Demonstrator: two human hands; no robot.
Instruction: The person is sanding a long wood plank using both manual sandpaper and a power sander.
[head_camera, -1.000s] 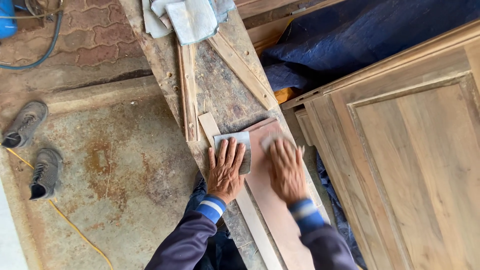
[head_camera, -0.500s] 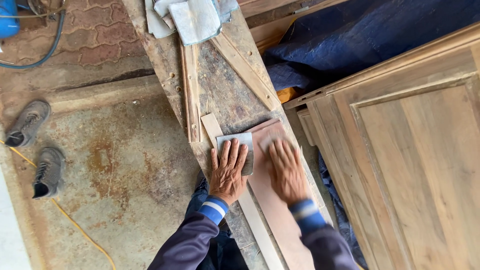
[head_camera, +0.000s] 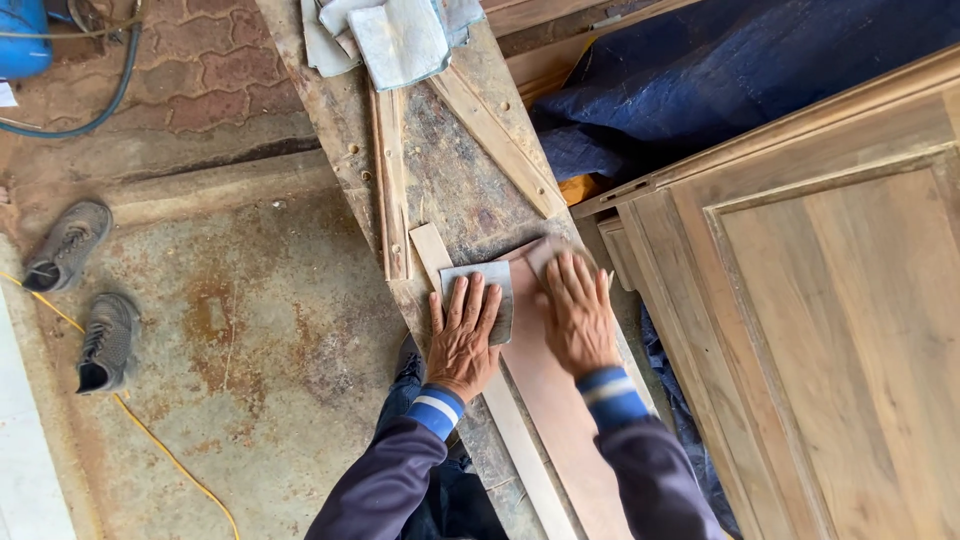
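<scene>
My left hand (head_camera: 460, 335) lies flat, fingers spread, on a grey sheet of sandpaper (head_camera: 492, 276) at the left edge of a reddish-brown board (head_camera: 552, 400). My right hand (head_camera: 578, 312) presses a small piece of sandpaper (head_camera: 545, 251) against the far end of that board. The board rests on a worn plank workbench (head_camera: 455, 190). A pale thin strip of wood (head_camera: 520, 445) runs along the board's left side under my left hand.
Grey cloths (head_camera: 385, 35) and two wood slats (head_camera: 390, 180) lie further up the bench. A large panelled wooden door (head_camera: 820, 300) sits at right, over a blue tarp (head_camera: 720, 70). Two grey shoes (head_camera: 85, 290), a yellow cord and a blue hose lie on the concrete floor at left.
My right hand has slid away from me along the board toward its far end, rubbing with the small sandpaper. My left hand has stayed on the grey sheet.
</scene>
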